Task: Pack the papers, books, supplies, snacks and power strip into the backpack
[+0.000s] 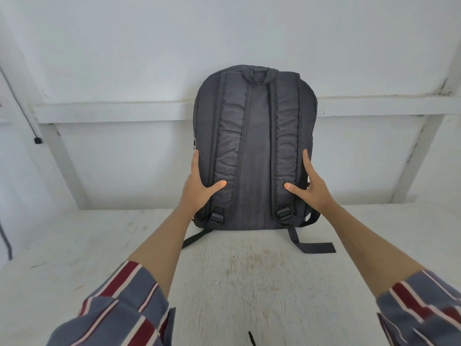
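We see the dark grey backpack (255, 151) standing upright in the middle of the view, its base on the white table (237, 283) and its back panel turned toward us, so the front pockets are hidden and we cannot tell whether it is zipped. It stands close before the white wall (224, 33); whether it leans on it we cannot say. The left hand (199, 186), at about 9 o'clock of the bag, lies flat along that edge, fingers straight and together pointing up and the thumb spread inward onto the padded left strap (230, 136). The right hand (309, 186) mirrors it at 3 o'clock, thumb stretched onto the right strap (287, 136). Both hands press the bag's sides with spread, uncurled fingers (nothing is pinched). A carry loop (259, 73) sits at 12 o'clock of the bag, and two black buckles (217, 217) sit near its lower corners. Webbing tails (316, 247) trail onto the table at 5 and 7 o'clock. A zipper pull (194, 143) shows on the left edge. Striped sleeves (119, 308) fill our lower corners, and a thin cable (37, 140) hangs at far 9 o'clock.
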The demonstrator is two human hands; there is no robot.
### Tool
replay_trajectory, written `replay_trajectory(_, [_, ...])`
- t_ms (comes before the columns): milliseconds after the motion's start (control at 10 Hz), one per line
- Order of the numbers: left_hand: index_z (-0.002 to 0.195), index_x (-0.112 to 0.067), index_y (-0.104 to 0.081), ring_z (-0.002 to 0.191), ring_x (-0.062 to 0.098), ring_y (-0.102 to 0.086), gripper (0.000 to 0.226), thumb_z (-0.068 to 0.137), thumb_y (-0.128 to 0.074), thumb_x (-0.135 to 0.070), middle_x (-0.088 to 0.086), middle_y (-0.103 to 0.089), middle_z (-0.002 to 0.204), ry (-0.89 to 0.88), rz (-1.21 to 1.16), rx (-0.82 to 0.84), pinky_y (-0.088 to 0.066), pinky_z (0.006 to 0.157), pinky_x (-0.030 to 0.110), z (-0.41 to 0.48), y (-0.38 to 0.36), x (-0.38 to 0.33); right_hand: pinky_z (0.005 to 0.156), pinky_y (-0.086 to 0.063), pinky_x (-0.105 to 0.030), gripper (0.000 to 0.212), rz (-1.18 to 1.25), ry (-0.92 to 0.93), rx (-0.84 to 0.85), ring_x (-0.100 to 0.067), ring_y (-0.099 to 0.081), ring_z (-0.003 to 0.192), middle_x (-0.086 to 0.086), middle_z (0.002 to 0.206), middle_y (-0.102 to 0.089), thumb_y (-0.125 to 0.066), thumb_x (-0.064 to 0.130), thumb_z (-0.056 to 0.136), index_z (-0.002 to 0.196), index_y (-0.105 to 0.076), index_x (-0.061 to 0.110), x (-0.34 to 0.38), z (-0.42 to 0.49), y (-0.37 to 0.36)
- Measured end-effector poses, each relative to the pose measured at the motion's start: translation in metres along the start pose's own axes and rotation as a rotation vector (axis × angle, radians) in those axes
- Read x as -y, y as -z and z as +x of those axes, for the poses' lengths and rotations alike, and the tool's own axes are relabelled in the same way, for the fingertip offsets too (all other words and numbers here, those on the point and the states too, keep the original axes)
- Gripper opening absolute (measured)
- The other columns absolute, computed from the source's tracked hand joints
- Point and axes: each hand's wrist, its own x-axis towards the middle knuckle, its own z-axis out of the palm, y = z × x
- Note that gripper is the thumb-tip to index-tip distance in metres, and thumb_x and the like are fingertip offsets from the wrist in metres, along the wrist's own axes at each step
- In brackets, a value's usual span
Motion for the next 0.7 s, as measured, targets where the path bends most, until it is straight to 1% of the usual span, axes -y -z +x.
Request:
replay_trajectory(100, [0.147,-0.039,0.010,0.134,0.024,-0.036,0.113,0.072,-0.075,-0.047,0.003,-0.027,0.152,0.026,0.020,0.050,-0.030,0.111,0.043,0.002,0.001,-0.003,0.105,-0.029,-0.024,0.098,-0.048,-0.020,0.025,0.000,-0.029,0.126,0.022,0.137,-0.026,-0.070,0.023,0.081,0.148,0.000,0.031,0.001,-0.005,0.003])
replay_trajectory(200, [0.144,-0.044,0.013,0.136,0.030,-0.030,0.117,0.066,-0.074,-0.057,0.014,-0.020,0.151,0.081,0.108,0.038,-0.030,0.110,0.051,0.001,0.003,-0.005,0.108,-0.033,-0.037,0.098,-0.104,-0.054,0.051,-0.013,-0.034,0.131,0.012,0.140,-0.032,-0.071,0.026,0.081,0.148,0.001,0.033,0.000,-0.011,0.004])
replay_trajectory(300, [0.147,-0.037,0.005,0.137,0.035,-0.025,0.108,0.072,-0.069,-0.058,0.014,-0.007,0.154,0.036,0.379,-0.073,-0.035,0.104,0.053,-0.005,0.002,-0.018,0.107,-0.033,-0.037,0.080,-0.249,-0.101,-0.082,-0.023,-0.035,0.133,-0.006,0.146,-0.035,-0.064,0.035,0.086,0.149,-0.015,0.027,0.008,-0.018,0.002])
replay_trajectory(400, [0.148,-0.028,-0.018,0.135,0.035,-0.027,0.077,0.085,-0.057,-0.050,0.015,-0.019,0.153,-0.152,0.527,-0.214,-0.037,0.100,0.049,-0.007,-0.002,-0.042,0.108,-0.030,-0.031,0.054,-0.364,-0.025,-0.308,-0.021,-0.035,0.135,-0.007,0.146,-0.039,-0.052,0.033,0.093,0.142,-0.038,0.014,0.032,-0.019,0.000])
replay_trajectory(500, [0.132,-0.013,-0.051,0.127,0.039,-0.040,0.047,0.089,-0.050,-0.034,0.018,-0.042,0.141,-0.302,0.614,-0.242,-0.044,0.095,0.050,-0.005,-0.003,-0.065,0.109,-0.025,-0.028,0.042,-0.409,0.033,-0.269,-0.019,-0.034,0.136,-0.004,0.146,-0.040,-0.045,0.025,0.098,0.137,-0.045,0.012,0.066,-0.015,0.002])
replay_trajectory(600, [0.124,-0.011,-0.059,0.121,0.033,-0.045,0.035,0.091,-0.053,-0.022,0.011,-0.051,0.134,-0.378,0.637,-0.155,-0.048,0.087,0.043,-0.016,-0.007,-0.083,0.110,-0.023,-0.028,0.040,-0.546,0.091,-0.094,-0.019,-0.032,0.137,-0.004,0.147,-0.039,-0.041,0.022,0.098,0.137,-0.045,0.011,0.094,-0.015,-0.001])
replay_trajectory(700, [0.131,-0.017,-0.052,0.124,0.025,-0.042,0.038,0.095,-0.046,-0.026,0.003,-0.048,0.137,-0.320,0.679,-0.054,-0.044,0.085,0.037,-0.031,-0.008,-0.093,0.110,-0.022,-0.029,0.042,-0.556,0.062,0.015,-0.021,-0.030,0.138,-0.004,0.150,-0.034,-0.038,0.021,0.099,0.140,-0.041,0.010,0.117,-0.023,-0.007])
